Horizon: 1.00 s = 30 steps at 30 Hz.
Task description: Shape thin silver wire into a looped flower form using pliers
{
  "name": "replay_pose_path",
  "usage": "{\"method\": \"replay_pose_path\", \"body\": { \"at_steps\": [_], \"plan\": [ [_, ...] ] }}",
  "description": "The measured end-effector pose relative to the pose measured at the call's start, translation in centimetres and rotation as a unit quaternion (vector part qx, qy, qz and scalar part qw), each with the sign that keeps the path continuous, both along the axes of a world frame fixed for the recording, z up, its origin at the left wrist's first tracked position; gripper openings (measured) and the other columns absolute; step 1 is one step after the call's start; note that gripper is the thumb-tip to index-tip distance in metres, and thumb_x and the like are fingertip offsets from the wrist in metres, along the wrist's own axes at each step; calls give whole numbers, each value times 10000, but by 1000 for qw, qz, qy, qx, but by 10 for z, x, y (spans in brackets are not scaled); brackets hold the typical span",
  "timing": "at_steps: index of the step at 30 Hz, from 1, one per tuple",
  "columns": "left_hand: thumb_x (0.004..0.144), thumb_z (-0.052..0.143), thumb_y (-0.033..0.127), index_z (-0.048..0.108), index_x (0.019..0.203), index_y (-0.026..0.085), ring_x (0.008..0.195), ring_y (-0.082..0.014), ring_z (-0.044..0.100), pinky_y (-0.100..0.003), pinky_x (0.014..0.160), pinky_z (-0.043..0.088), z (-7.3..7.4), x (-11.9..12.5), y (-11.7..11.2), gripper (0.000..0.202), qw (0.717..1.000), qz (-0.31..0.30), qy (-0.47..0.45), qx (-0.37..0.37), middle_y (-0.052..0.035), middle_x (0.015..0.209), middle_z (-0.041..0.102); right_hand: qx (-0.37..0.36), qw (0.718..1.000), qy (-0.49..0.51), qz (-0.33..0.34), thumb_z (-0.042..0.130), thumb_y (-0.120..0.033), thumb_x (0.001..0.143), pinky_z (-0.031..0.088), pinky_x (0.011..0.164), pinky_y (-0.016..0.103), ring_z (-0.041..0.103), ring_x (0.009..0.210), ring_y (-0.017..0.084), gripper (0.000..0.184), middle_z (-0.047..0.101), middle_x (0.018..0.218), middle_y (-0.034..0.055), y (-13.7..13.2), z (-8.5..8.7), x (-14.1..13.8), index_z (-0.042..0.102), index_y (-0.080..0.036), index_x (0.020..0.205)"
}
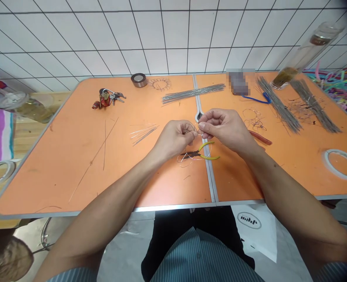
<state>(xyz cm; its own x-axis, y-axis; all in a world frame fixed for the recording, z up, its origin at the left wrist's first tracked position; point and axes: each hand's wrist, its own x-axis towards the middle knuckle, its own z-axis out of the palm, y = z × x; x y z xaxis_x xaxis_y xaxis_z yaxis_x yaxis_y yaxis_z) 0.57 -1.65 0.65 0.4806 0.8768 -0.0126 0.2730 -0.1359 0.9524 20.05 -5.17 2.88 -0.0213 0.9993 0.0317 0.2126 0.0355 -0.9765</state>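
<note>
My left hand (176, 137) and my right hand (223, 127) meet above the middle of the orange table (73, 168), both pinched on a thin bent silver wire (194, 129) held between their fingertips. Just below them lie yellow-handled pliers (204, 152) on a loose curl of wire. Red-handled pliers (259, 137) lie to the right of my right hand.
Bundles of straight wire (191, 94) lie at the back, with more wire bundles (279, 105) at the right. A few short wires (142, 133), a key bunch (105, 98), a tape roll (139, 80), a white tape ring (343, 162) and a clear bottle (302, 55) stand around.
</note>
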Motion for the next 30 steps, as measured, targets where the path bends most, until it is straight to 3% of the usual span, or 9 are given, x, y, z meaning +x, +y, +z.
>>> {"method": "replay_pose_path", "body": {
  "at_steps": [13, 19, 22, 30],
  "plan": [
    [846, 648, 215, 647, 720, 189, 560, -113, 466, -275, 573, 350, 0, 2, -4, 129, 999, -11, 33, 34, 24, 628, 612, 27, 998, -50, 5, 794, -225, 840, 536, 617, 305, 671, 629, 159, 62, 705, 682, 1, 3, -7, 2, 738, -198, 843],
    [879, 641, 235, 651, 729, 188, 545, -110, 429, -278, 567, 321, -2, 2, -6, 158, 998, -19, 46, 50, 32, 612, 576, 6, 1000, -26, 16, 811, -215, 828, 516, 601, 305, 644, 607, 156, 86, 711, 667, 5, 3, -7, 1, 726, -203, 832],
    [876, 645, 225, 657, 730, 184, 555, -110, 439, -275, 571, 330, -1, 2, -6, 152, 997, -17, 47, 63, 30, 614, 583, -13, 1000, -5, 15, 836, -207, 826, 519, 592, 294, 625, 593, 144, 113, 702, 654, 4, 2, -4, 1, 724, -200, 820],
    [840, 688, 226, 684, 743, 177, 583, -124, 550, -265, 579, 434, 4, -2, 0, 108, 999, 10, -29, 12, -4, 641, 663, -19, 1000, 16, 8, 817, -191, 908, 563, 645, 246, 641, 648, 111, 91, 724, 736, 19, -2, 10, 3, 753, -172, 847]
  ]
}}
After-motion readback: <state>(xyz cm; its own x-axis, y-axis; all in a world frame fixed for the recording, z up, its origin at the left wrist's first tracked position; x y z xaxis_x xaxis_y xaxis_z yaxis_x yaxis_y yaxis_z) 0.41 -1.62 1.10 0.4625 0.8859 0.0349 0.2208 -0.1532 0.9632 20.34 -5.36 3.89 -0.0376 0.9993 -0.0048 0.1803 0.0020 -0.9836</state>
